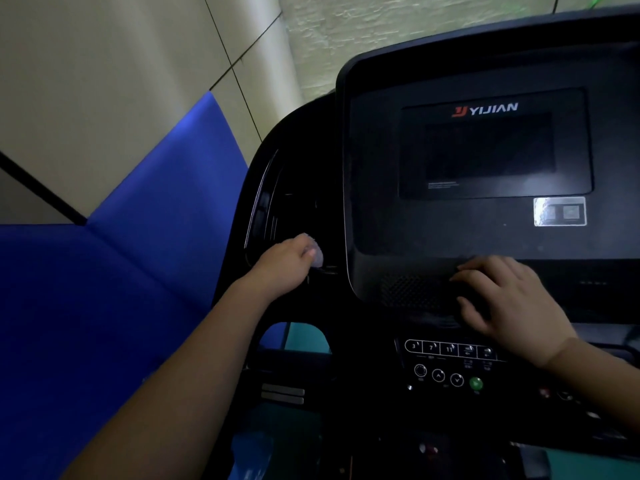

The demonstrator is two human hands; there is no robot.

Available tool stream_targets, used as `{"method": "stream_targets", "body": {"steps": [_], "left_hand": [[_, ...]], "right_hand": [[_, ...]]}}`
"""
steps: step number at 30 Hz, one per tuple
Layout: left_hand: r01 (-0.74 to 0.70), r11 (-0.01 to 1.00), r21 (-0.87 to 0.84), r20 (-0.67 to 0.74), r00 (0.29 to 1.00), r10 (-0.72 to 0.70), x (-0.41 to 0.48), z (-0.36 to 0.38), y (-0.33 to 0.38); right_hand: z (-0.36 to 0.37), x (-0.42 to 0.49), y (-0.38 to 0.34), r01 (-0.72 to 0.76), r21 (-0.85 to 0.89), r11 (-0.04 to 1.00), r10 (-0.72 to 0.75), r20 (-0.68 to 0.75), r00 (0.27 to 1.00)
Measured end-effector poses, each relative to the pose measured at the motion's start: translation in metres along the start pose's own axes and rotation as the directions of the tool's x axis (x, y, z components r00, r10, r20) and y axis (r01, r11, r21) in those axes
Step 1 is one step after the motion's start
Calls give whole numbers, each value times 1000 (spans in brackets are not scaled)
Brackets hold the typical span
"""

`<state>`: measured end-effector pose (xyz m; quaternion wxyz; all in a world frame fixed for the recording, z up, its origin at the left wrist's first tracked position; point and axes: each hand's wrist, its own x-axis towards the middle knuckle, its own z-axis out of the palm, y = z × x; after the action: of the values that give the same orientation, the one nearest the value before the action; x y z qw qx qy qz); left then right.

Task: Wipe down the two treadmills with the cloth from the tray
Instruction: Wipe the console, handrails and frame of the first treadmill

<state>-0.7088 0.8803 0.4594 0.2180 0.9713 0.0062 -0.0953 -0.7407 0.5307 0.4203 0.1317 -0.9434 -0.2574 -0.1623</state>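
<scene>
Head view: we see the left hand (285, 263) gripping the pale cloth (318, 255) against the left recess of the treadmill (398, 237); the right hand (509, 299) rests flat, fingers spread, below the screen (488, 147).

Left hand (289, 259) clenched, right hand (512, 299) flat.

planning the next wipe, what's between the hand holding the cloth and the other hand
In the head view, the lower left corner of the console panel, with its speaker grille, lies between the left hand, gripping the cloth, and the right hand.
</scene>
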Motion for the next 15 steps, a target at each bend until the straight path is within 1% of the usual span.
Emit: {"method": "stream_targets", "body": {"steps": [3, 5, 7, 9, 11, 15], "left_hand": [[-45, 999, 12, -37, 998, 46, -2, 9, 2], [-46, 998, 43, -23, 999, 47, -5, 7, -6], [-22, 993, 113, -26, 999, 25, -5, 4, -18], [32, 977, 210, -101, 995, -11, -6, 4, -23], [66, 972, 225, -195, 981, -22, -9, 13, -14], [-26, 988, 152, -317, 946, 74, -11, 40, 15]], "right_hand": [[0, 0, 1, 2, 1, 1000, -2, -2, 1000], [1, 0, 1, 7, 2, 1000, -7, -3, 1000], [1, 0, 2, 11, 3, 1000, -11, -10, 1000], [1, 0, 2, 16, 7, 1000, -16, -18, 1000], [1, 0, 2, 20, 9, 1000, -20, -23, 1000], [2, 0, 2, 25, 12, 1000, -24, -23, 999]]}}
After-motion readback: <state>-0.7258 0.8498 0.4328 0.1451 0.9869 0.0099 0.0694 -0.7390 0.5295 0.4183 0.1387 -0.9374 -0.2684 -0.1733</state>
